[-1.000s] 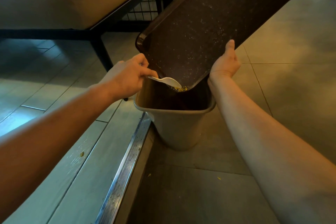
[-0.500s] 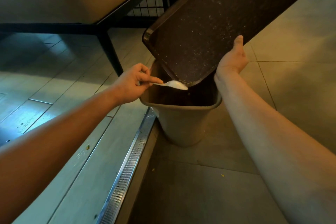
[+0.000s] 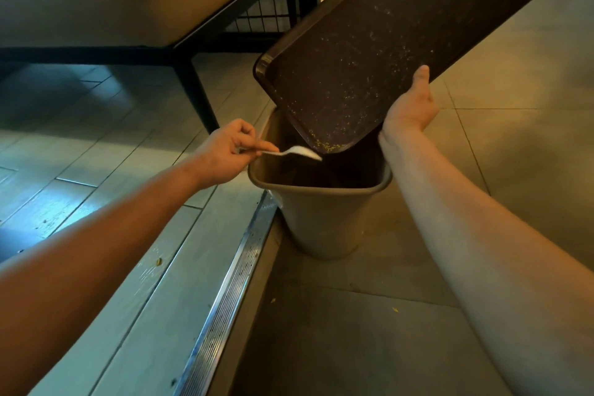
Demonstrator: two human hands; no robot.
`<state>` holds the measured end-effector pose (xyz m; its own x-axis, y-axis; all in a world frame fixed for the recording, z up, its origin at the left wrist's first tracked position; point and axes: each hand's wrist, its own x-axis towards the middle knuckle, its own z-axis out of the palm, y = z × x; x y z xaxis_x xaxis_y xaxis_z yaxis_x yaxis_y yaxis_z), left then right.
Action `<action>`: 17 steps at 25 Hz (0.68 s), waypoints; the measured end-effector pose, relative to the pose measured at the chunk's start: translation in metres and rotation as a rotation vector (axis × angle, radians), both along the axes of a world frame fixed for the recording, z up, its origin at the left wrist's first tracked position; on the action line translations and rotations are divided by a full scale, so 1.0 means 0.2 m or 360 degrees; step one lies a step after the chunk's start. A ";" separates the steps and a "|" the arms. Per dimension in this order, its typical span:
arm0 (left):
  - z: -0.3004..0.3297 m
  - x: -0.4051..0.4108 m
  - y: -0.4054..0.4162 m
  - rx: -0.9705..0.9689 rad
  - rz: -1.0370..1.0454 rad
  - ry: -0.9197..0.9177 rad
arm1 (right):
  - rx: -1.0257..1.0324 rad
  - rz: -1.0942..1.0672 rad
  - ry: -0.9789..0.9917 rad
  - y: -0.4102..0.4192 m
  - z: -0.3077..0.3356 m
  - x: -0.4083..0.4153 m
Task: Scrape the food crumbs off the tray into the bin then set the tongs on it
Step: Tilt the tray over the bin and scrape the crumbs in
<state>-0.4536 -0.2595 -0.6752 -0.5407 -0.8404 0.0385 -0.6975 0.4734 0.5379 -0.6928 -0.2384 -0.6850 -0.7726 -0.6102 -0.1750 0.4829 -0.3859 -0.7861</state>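
A dark brown tray (image 3: 395,42) is tilted steeply, its lower corner hanging over a beige bin (image 3: 321,212) on the floor. Pale crumbs speckle the tray, and a small yellow heap (image 3: 328,146) lies at the lowest edge. My right hand (image 3: 411,103) grips the tray's near long edge, thumb up along the rim, fingers hidden behind it. My left hand (image 3: 228,151) pinches the handle of a white plastic spoon (image 3: 297,152), whose bowl sits just below and left of the tray's lower corner, above the bin's opening. No tongs are in view.
A sofa on a black metal frame (image 3: 193,80) stands at the back left. A metal floor strip (image 3: 231,292) runs diagonally beside the bin, between plank flooring on the left and large tiles on the right. A few crumbs (image 3: 394,309) lie on the floor.
The spoon came off the tray's lower corner and now sits just below its edge. Both hands and the tray kept nearly the same pose over the bin.
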 end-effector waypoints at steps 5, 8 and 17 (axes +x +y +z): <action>0.08 -0.10 -0.03 -0.0350 0.0151 0.0062 | -0.0006 0.0006 -0.0003 0.00 0.00 0.00; 0.13 -0.12 -0.05 -0.0640 0.0055 -0.0382 | 0.0006 -0.0004 0.0019 0.00 0.00 0.00; 0.11 -0.18 -0.02 -0.0465 -0.0090 -0.0434 | 0.0017 -0.0048 0.0074 -0.02 -0.01 -0.01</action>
<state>-0.4898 -0.2625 -0.6527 -0.6094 -0.7837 0.1202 -0.7643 0.6210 0.1739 -0.6949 -0.2418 -0.6870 -0.7982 -0.5848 -0.1448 0.4338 -0.3911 -0.8117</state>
